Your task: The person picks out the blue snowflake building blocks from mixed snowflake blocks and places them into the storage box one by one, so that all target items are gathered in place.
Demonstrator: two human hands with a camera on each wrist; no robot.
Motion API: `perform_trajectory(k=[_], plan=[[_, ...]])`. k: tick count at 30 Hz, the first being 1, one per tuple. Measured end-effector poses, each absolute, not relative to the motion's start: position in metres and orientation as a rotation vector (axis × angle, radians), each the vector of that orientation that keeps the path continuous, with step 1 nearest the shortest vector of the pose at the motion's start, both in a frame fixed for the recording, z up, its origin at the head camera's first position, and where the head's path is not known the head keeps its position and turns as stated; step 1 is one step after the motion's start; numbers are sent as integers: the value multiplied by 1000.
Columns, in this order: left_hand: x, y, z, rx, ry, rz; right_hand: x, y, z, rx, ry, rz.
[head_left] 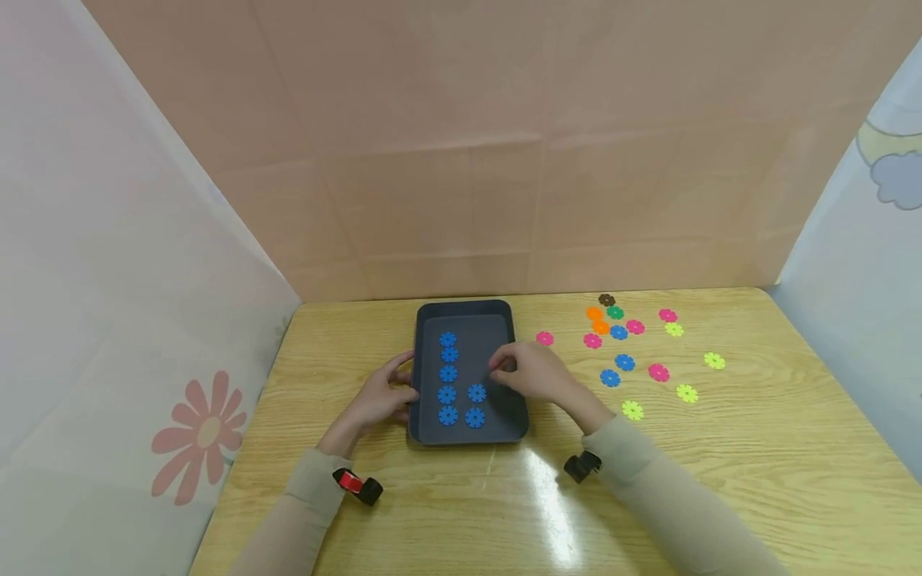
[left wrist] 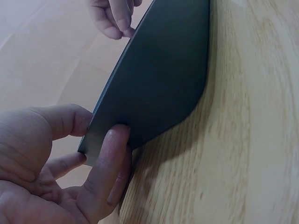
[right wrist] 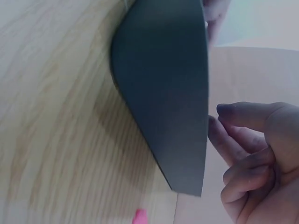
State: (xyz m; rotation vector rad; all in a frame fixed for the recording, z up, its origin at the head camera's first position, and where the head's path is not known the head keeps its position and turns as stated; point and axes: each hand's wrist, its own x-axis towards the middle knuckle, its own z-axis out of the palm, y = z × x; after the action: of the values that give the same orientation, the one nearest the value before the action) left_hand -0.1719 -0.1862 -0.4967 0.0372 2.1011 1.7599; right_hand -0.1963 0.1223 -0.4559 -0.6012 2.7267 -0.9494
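Note:
A dark grey rectangular tray (head_left: pixel 497 324) lies on the wooden table. Inside it, blue notched discs (head_left: pixel 448 374) form a column of several on the left, with two more blue discs (head_left: pixel 475 405) beside its lower end. My left hand (head_left: pixel 378 398) grips the tray's left side; in the left wrist view its fingers (left wrist: pixel 112 147) lie against the outer wall. Over the tray's right side is my right hand (head_left: pixel 531 370), thumb and forefinger bent close together. I cannot tell whether a disc is between those fingertips, partly hidden behind the tray wall in the right wrist view.
To the right of the tray, loose notched discs lie scattered: pink (head_left: pixel 659 373), yellow-green (head_left: pixel 687 393), orange (head_left: pixel 594 314), green (head_left: pixel 615 313), brown (head_left: pixel 607 300) and several blue (head_left: pixel 610 378). A beige backdrop (head_left: pixel 446 200) stands behind the table, with pale patterned sheets at both sides.

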Motion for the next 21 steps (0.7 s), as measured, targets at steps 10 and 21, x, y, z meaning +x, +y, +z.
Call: perform_trajectory(k=[10, 21], plan=[[-171, -186, -496, 34, 2111, 1751, -196, 160, -452, -522, 2746, -1061], [-171, -185, -493, 38, 2103, 1755, -195, 214, -447, -404, 2780, -1015]])
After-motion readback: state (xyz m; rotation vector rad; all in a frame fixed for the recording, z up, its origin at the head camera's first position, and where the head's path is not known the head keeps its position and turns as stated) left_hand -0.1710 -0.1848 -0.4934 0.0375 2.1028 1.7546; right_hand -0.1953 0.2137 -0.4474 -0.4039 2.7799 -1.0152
